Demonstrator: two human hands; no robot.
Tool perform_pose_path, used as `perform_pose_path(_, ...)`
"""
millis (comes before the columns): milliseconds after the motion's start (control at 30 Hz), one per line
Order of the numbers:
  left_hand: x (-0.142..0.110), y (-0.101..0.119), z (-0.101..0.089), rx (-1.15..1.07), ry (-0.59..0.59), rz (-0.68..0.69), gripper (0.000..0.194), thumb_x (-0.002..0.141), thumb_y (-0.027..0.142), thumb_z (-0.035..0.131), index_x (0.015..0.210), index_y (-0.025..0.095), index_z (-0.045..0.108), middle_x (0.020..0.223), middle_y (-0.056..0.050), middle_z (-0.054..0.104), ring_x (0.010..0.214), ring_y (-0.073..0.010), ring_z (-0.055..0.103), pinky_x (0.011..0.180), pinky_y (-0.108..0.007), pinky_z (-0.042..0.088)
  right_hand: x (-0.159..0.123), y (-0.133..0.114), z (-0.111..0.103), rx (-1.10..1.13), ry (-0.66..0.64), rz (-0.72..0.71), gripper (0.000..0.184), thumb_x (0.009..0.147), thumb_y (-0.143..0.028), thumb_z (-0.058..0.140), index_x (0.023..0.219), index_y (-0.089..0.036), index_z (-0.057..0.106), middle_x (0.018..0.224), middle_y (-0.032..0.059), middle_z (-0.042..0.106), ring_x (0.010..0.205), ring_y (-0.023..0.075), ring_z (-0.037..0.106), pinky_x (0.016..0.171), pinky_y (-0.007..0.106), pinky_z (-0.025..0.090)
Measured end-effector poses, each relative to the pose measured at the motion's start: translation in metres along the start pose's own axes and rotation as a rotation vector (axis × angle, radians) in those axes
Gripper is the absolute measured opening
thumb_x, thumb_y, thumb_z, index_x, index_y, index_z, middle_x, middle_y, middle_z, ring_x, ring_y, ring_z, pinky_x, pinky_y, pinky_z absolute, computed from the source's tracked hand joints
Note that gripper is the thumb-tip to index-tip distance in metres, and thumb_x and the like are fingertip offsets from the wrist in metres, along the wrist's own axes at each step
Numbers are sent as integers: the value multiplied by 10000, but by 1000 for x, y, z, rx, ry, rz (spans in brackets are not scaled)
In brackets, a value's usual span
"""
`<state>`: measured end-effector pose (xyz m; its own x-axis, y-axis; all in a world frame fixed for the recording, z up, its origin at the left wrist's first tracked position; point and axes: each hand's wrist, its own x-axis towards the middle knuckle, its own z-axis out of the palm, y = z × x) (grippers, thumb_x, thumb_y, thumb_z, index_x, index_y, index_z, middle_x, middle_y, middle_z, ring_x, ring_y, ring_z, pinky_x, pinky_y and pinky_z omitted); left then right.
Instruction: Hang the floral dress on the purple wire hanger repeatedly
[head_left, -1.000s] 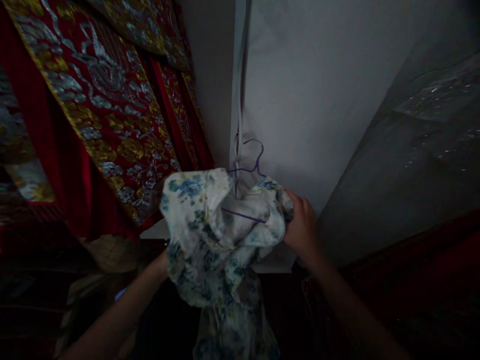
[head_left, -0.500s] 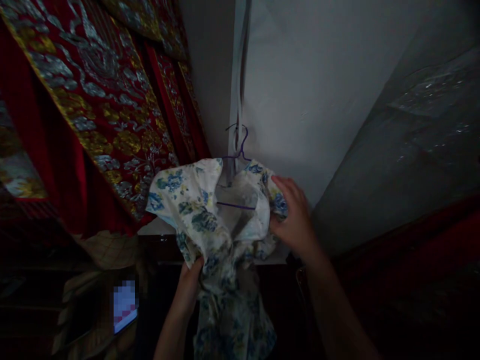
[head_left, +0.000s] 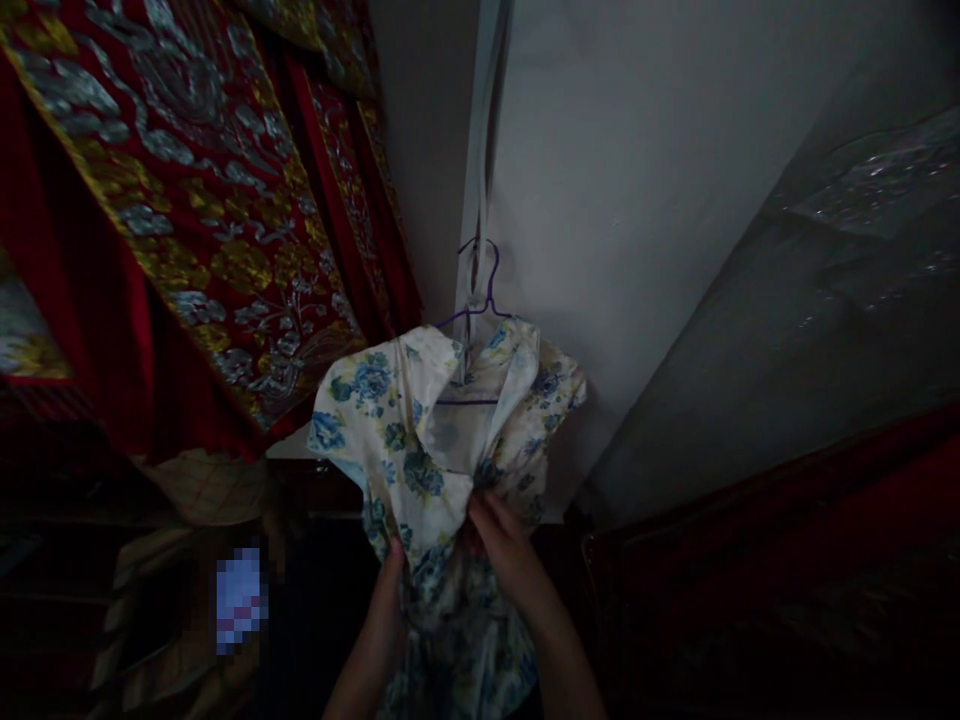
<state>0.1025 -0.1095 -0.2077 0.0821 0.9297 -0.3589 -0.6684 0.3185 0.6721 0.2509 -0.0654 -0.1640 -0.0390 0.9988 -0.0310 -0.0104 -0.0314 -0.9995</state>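
Observation:
A white short-sleeved garment with blue flowers [head_left: 424, 470], a dress or long shirt, hangs on a purple hanger [head_left: 491, 290] in front of the wall. Its front gapes at the neck, so the hanger's bottom bar shows inside. My left hand [head_left: 390, 590] grips the garment's side at the left, the thumb lying on top of the cloth. At the middle of the chest, just under the neck opening, my right hand [head_left: 502, 545] pinches the front edge; its fingertips are partly hidden in the folds.
Red cloth embroidered in gold and silver [head_left: 225, 230] hangs at the left. A pale strip [head_left: 484, 130] runs down the white wall [head_left: 615, 180] to the hanger. Clear plastic sheeting [head_left: 847, 240] covers the right side. A blurred-out bright screen [head_left: 240, 600] shows at the lower left.
My right hand has moved from the garment's right shoulder down and left to the front edge at the chest. The right shoulder now lies flatter. My left hand still holds the side.

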Motion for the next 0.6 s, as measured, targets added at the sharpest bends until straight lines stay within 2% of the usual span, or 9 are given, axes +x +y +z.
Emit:
perform_pose_path(100, -8, 2, 7, -17, 80, 60, 824, 643, 680, 817, 1317, 231, 665, 1353, -124, 683, 1410, -367, 496, 1195, -494, 388, -5, 5, 4, 6, -6, -23, 397, 865, -636, 570, 848, -243, 622, 699, -3, 585, 605, 188, 524, 580, 315, 424)
perform_pose_path(200, -10, 2, 8, 22, 124, 131, 746, 640, 640, 839, 1241, 223, 696, 1318, -129, 700, 1387, -364, 524, 1187, -456, 399, -8, 5, 4, 13, 7, -59, 362, 859, -574, 582, 763, -225, 592, 657, -12, 560, 602, 170, 497, 588, 295, 403)
perform_pose_path(267, -9, 7, 2, 154, 165, 235, 681, 648, 608, 846, 1185, 214, 707, 1261, -129, 717, 1331, -374, 569, 1150, -457, 432, -7, 3, -1, 1, -7, -64, 381, 851, -563, 582, 693, -217, 563, 602, -21, 527, 576, 156, 474, 582, 283, 382)
perform_pose_path(333, -5, 15, -7, 365, 298, 463, 655, 661, 556, 854, 1178, 191, 683, 1197, -122, 713, 1250, -371, 611, 1106, -478, 457, -5, 0, -8, -14, -14, -73, 408, 840, -571, 587, 649, -213, 546, 586, -18, 525, 571, 148, 475, 584, 276, 376)
perform_pose_path(433, 2, 25, -15, 660, 566, 948, 627, 716, 465, 832, 1232, 179, 618, 1216, -110, 640, 1192, -323, 593, 1076, -485, 451, -5, -1, -16, -18, -17, -81, 421, 842, -565, 578, 618, -211, 539, 576, -12, 533, 562, 141, 477, 584, 273, 373)
perform_pose_path(467, 4, 26, -14, 754, 586, 1072, 571, 742, 426, 816, 1222, 188, 617, 1216, -106, 623, 1181, -308, 583, 1067, -477, 449, -5, -1, -16, -20, -24, -81, 417, 851, -552, 568, 615, -210, 539, 574, -10, 536, 561, 140, 479, 587, 273, 376)
perform_pose_path(500, 5, 25, -11, 853, 532, 1141, 494, 773, 383, 793, 1200, 198, 626, 1203, -102, 621, 1166, -295, 582, 1054, -465, 455, -6, -1, -15, -24, -37, -79, 414, 860, -538, 558, 608, -210, 536, 569, -10, 535, 560, 138, 482, 589, 272, 377)
perform_pose_path(533, 6, 22, -5, 950, 412, 1158, 408, 807, 333, 758, 1175, 206, 637, 1183, -98, 629, 1148, -282, 590, 1037, -449, 465, -8, -1, -12, -26, -58, -77, 407, 867, -521, 550, 604, -211, 531, 564, -12, 531, 558, 136, 486, 589, 270, 380)
perform_pose_path(600, 8, 14, 9, 1062, 127, 1098, 278, 865, 236, 661, 1141, 211, 642, 1124, -88, 662, 1088, -253, 628, 978, -403, 500, -12, -2, -5, -32, -115, -74, 393, 880, -482, 535, 594, -214, 514, 543, -22, 511, 548, 129, 492, 586, 262, 385)
